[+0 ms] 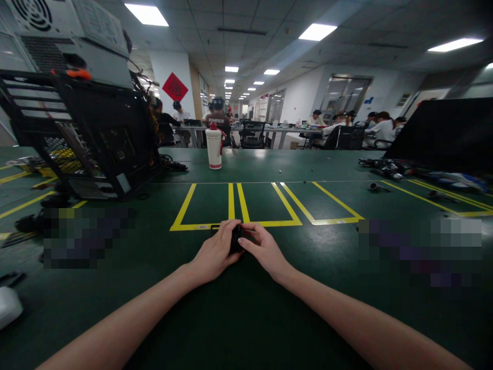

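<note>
Between my two hands is a small black object (235, 239), low over the green tabletop (246, 308); its kind I cannot make out, as fingers cover most of it. My left hand (216, 252) wraps over its left side and top. From the right, the fingertips and thumb of my right hand (265, 251) press against its edge. A thin black loop or bar sticks out to the left, behind my left fingers. Both hands are just in front of the yellow tape outlines (265, 223) on the table.
An open black computer case (111, 139) with a power supply (96, 41) on top stands at left. A white bottle (214, 149) with a red lid is behind the tape. Dark cables (389, 168) and a black screen (442, 131) lie at right. People sit at tables beyond.
</note>
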Demonstrator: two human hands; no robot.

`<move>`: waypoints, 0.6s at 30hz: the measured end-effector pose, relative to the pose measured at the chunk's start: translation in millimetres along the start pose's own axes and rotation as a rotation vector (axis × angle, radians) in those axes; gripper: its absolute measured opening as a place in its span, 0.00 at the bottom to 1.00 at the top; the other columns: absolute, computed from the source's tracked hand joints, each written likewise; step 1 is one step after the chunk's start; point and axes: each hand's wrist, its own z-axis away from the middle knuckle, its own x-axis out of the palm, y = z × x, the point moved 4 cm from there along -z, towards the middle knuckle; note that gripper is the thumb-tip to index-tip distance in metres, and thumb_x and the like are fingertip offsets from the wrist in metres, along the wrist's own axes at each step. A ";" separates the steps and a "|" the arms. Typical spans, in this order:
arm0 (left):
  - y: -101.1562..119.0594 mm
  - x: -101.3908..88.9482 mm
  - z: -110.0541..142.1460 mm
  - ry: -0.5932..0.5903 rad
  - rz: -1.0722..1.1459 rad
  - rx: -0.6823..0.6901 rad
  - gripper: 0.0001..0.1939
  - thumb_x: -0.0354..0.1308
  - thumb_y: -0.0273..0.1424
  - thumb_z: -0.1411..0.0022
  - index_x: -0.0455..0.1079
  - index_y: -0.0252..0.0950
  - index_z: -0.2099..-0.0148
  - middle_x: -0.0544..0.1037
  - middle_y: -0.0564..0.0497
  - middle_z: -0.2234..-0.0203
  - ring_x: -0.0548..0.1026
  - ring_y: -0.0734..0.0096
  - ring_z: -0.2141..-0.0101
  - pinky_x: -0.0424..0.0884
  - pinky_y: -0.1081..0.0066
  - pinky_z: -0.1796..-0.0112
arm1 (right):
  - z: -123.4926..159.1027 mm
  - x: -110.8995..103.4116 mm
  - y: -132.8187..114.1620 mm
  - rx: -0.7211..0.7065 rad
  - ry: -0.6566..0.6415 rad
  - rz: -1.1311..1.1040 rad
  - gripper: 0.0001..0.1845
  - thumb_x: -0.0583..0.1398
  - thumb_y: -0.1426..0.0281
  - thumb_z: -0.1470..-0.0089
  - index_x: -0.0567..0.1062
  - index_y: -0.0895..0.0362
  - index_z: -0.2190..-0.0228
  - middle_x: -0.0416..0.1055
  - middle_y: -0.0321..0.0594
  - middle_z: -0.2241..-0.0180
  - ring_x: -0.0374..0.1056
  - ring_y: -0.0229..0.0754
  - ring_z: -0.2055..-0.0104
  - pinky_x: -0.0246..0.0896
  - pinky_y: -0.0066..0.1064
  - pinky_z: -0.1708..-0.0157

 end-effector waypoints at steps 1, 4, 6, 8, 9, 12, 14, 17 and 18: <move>0.1 -0.1 -0.1 0.002 0.001 -0.001 0.30 0.53 0.29 0.46 0.41 0.43 0.45 0.54 0.46 0.48 0.65 0.60 0.53 0.68 0.58 0.57 | 0.5 0.5 -0.8 -0.018 -0.004 -0.003 0.14 0.57 0.71 0.53 0.65 0.54 0.61 0.64 0.38 0.57 0.60 0.41 0.51 0.56 0.38 0.50; 0.2 0.0 -0.4 -0.004 0.003 -0.007 0.30 0.53 0.29 0.46 0.41 0.43 0.45 0.54 0.46 0.48 0.65 0.61 0.53 0.68 0.58 0.57 | 2.5 1.0 -3.3 -0.055 0.008 -0.003 0.12 0.57 0.73 0.54 0.65 0.53 0.63 0.63 0.36 0.59 0.60 0.39 0.52 0.57 0.36 0.51; 0.1 0.4 -0.5 -0.008 0.001 -0.007 0.30 0.53 0.29 0.46 0.41 0.42 0.45 0.54 0.46 0.48 0.65 0.61 0.53 0.68 0.58 0.57 | 3.3 1.0 -4.6 -0.062 0.019 -0.002 0.11 0.56 0.72 0.53 0.65 0.53 0.64 0.63 0.36 0.60 0.61 0.39 0.53 0.58 0.36 0.52; -0.3 0.6 -0.6 -0.001 -0.002 -0.009 0.31 0.53 0.29 0.46 0.41 0.42 0.44 0.54 0.46 0.48 0.65 0.61 0.53 0.67 0.58 0.56 | 3.4 0.9 -6.0 -0.068 0.021 -0.003 0.09 0.56 0.71 0.52 0.65 0.54 0.65 0.64 0.36 0.60 0.61 0.39 0.54 0.58 0.35 0.52; -0.6 0.7 -0.6 0.002 -0.001 -0.010 0.31 0.53 0.29 0.46 0.41 0.42 0.45 0.54 0.46 0.48 0.65 0.61 0.53 0.67 0.58 0.56 | 3.4 0.9 -6.6 -0.070 0.021 -0.001 0.09 0.56 0.72 0.53 0.66 0.54 0.65 0.64 0.36 0.60 0.61 0.39 0.53 0.58 0.35 0.52; -1.0 1.3 -0.7 0.001 0.001 -0.016 0.30 0.53 0.29 0.46 0.41 0.43 0.45 0.54 0.46 0.48 0.65 0.60 0.53 0.68 0.56 0.58 | 2.8 0.4 -7.2 -0.054 0.027 0.004 0.11 0.56 0.73 0.53 0.66 0.53 0.64 0.64 0.36 0.60 0.60 0.39 0.52 0.58 0.36 0.51; -0.5 1.4 -0.9 0.004 0.000 -0.011 0.31 0.52 0.29 0.46 0.41 0.43 0.45 0.54 0.46 0.48 0.65 0.59 0.53 0.67 0.55 0.57 | 2.4 0.0 -6.2 -0.029 0.031 0.002 0.14 0.57 0.73 0.54 0.65 0.53 0.61 0.63 0.37 0.57 0.60 0.40 0.51 0.57 0.37 0.50; 0.3 1.1 -1.0 0.010 0.001 -0.002 0.31 0.52 0.28 0.47 0.41 0.43 0.45 0.55 0.46 0.48 0.64 0.59 0.52 0.67 0.55 0.57 | 1.8 -0.7 -3.8 -0.001 0.028 0.008 0.19 0.57 0.72 0.54 0.63 0.53 0.58 0.62 0.38 0.55 0.60 0.41 0.50 0.55 0.39 0.49; 0.5 0.9 -0.8 0.008 0.001 -0.003 0.30 0.52 0.28 0.46 0.41 0.43 0.45 0.55 0.46 0.48 0.65 0.59 0.52 0.67 0.55 0.57 | 1.5 -0.9 -2.9 0.005 0.026 0.014 0.19 0.57 0.72 0.54 0.63 0.54 0.57 0.62 0.39 0.55 0.59 0.41 0.50 0.55 0.39 0.49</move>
